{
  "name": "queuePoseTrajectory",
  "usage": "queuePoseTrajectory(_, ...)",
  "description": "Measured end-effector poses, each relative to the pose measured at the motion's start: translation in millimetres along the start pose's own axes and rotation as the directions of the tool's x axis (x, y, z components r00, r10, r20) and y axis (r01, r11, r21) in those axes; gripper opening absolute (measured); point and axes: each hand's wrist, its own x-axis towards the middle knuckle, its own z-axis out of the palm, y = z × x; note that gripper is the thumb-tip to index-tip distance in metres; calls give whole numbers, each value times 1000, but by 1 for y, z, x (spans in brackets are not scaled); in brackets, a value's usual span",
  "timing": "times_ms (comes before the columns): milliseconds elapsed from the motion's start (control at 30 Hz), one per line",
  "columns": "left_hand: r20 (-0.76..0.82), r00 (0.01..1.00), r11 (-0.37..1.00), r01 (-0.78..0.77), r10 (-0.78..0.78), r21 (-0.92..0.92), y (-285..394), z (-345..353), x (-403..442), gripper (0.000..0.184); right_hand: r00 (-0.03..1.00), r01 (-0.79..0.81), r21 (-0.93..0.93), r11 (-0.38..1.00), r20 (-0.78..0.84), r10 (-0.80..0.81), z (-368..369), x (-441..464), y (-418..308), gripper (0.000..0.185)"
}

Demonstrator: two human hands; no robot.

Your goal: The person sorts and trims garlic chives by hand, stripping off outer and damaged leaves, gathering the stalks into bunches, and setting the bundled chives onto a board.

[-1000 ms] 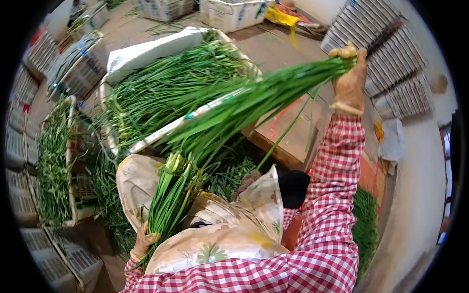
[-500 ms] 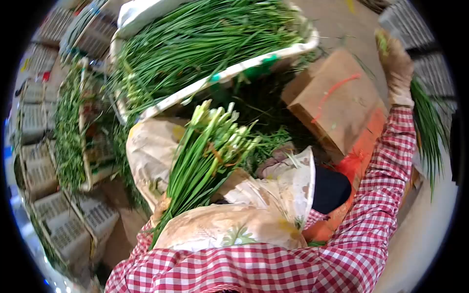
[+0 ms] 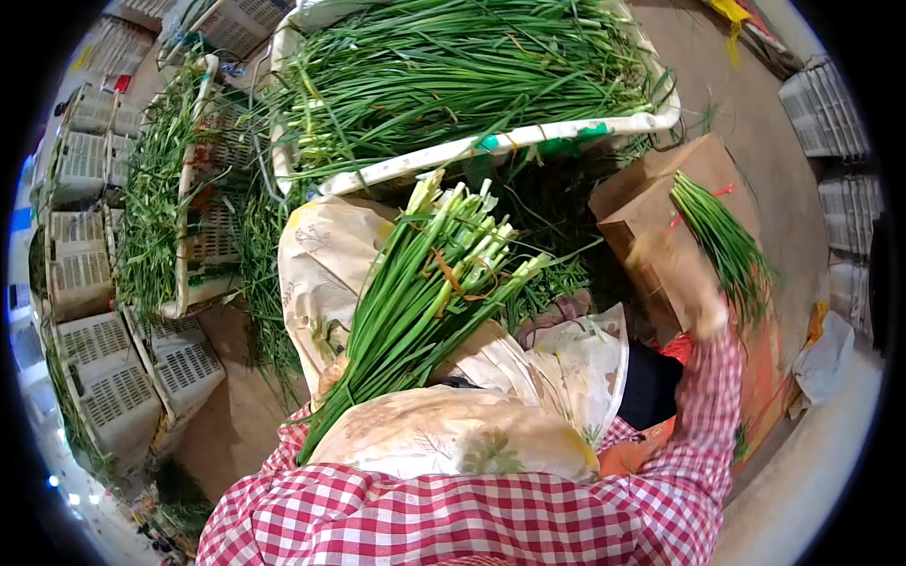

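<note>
Right fingers [image 3: 651,247] now off greens [image 3: 717,236]

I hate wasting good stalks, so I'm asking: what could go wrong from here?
The bunch of greens in the left hand fans out at its pale ends, so stalks might slip loose. The smaller bunch on the cardboard box seems to overhang its edge; the nearby right hand could knock it off.
</note>
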Motion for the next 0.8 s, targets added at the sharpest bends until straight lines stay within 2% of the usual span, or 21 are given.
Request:
queuePoseTrajectory(33,11,1000,1000,-5,5,-4,0,1,1,82,923,138,317,938,303,-238,21,-19,-8,38)
queuePoseTrajectory(67,23,1000,1000,-16,16,-3,0,1,2,83,739,57,567,822,529,-416,42,-38,-16,42)
queuePoseTrajectory(133,40,998,999,-37,37,-11,0,2,3,84,694,185,652,735,443,-568,86,-59,-59,39)
queuePoseTrajectory(167,51,998,999,-48,49,-13,0,2,3,84,783,130,678,723,377,-494,149,-47,-18,55)
queuePoseTrajectory(233,79,995,998,-63,65,-20,2,1,6,86,858,4,941,339,171,-484,176,-38,-43,78)
queuePoseTrajectory(267,92,993,997,-76,77,-19,5,-1,9,86,862,-64,994,-89,10,-506,146,-43,-118,82)
queuePoseTrajectory(333,114,988,994,-106,108,-25,11,-2,12,88,949,-217,821,-528,51,-310,150,-35,-142,80)
queuePoseTrajectory(367,119,984,991,-129,133,-39,15,-1,13,88,933,-153,864,-480,-34,-359,149,-29,-154,72)
queuePoseTrajectory(400,120,979,985,-159,165,-60,20,0,13,89,971,-84,908,-410,-18,-239,151,-29,-161,66)
queuePoseTrajectory(467,126,964,969,-219,233,-115,32,3,13,90,979,-47,964,-261,-7,-203,147,-32,-169,57)
queuePoseTrajectory(500,144,957,963,-231,251,-142,40,5,11,91,981,7,969,-247,-55,-188,146,-39,-174,50)
queuePoseTrajectory(567,236,943,966,-204,237,-156,56,8,2,92,941,89,980,-179,-141,-306,147,-42,-176,54)
queuePoseTrajectory(600,310,933,981,-150,181,-121,62,10,-3,93,949,130,988,-78,-147,-278,149,-42,-180,61)
queuePoseTrajectory(667,471,882,1000,-27,20,8,65,9,-9,94,927,174,983,-55,-183,-329,141,-42,-183,58)
queuePoseTrajectory(700,484,870,994,61,-96,87,59,8,-11,95,900,219,975,-37,-217,-378,130,-42,-190,56)
queuePoseTrajectory(733,445,872,978,165,-204,126,44,0,-13,87,869,265,964,-22,-249,-427,122,-39,-194,55)
queuePoseTrajectory(767,359,845,909,415,-396,24,15,-23,-20,84,887,196,979,-51,-199,-416,112,-31,-194,57)
queuePoseTrajectory(800,361,844,910,415,-396,28,23,-14,-22,84,902,129,988,-81,-151,-404,101,-24,-192,59)
